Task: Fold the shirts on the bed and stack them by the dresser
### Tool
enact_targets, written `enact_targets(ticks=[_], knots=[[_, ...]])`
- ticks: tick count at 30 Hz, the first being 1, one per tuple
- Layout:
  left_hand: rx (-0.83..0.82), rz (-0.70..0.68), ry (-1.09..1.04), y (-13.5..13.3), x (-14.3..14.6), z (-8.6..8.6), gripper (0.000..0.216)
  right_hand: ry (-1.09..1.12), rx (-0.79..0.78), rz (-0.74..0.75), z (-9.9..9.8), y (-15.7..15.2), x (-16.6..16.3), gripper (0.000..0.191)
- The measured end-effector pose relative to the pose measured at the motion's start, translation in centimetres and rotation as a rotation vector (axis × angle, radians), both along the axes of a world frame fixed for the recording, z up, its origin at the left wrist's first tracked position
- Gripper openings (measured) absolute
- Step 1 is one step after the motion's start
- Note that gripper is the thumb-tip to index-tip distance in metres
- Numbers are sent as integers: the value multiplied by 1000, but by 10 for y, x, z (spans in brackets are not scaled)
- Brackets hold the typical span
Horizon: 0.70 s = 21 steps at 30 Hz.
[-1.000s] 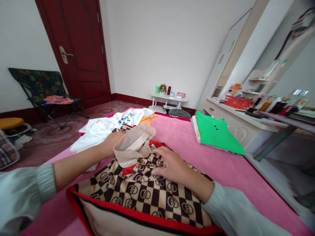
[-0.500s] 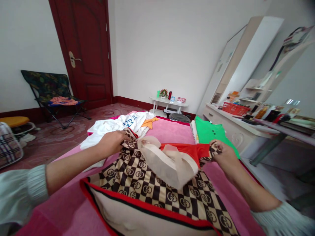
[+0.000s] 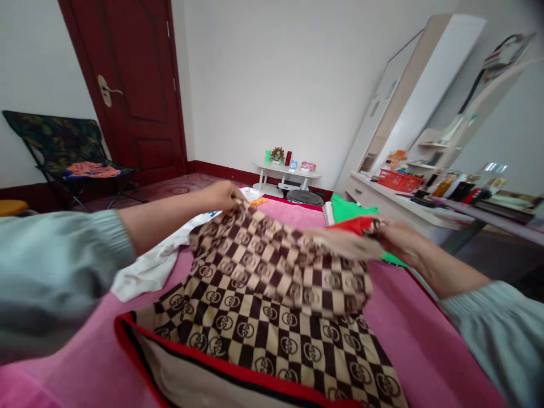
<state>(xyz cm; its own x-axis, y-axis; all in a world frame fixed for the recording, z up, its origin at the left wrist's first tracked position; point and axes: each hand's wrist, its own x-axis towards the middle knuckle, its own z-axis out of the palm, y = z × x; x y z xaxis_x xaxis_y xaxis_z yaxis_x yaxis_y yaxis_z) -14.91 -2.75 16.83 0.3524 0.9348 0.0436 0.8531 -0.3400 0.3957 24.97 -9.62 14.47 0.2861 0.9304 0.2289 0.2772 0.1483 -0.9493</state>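
A brown-and-beige checked shirt [image 3: 272,317] with a red-and-black hem lies in front of me, its hem nearest and partly agape, showing a pale lining. My left hand [image 3: 225,196] is closed on its upper left edge and lifts the cloth. With closed fingers, my right hand [image 3: 395,237] grips the upper right part, where some red fabric [image 3: 355,225] and a blurred pale piece show. Between the hands the checked cloth sags in a fold over the lower part. Beyond my left forearm lies a white garment [image 3: 148,272], partly hidden.
The shirt rests on a pink bed cover [image 3: 425,340]. A green garment [image 3: 351,209] lies at the far right of the bed. A dresser with a red basket [image 3: 399,180] stands to the right; a folding chair [image 3: 59,147] is at the left, a low white table [image 3: 289,171] beyond.
My left hand has risen and moved away from me, pulling checked cloth up over the pale inner piece and most of the red part. My right hand has risen slightly. The view has shifted.
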Motion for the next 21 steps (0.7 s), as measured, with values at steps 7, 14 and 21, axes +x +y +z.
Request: enact_targets(ticks=[7, 14, 21], knots=[[453, 0, 79, 23, 2, -71, 64, -76, -17, -38, -49, -6, -7, 52], [159, -254, -32, -95, -45, -115, 36, -739, -30, 348, -104, -138, 8, 41], [-122, -362, -25, -165, -82, -92, 36, -1027, -5, 302, -116, -193, 10, 51]])
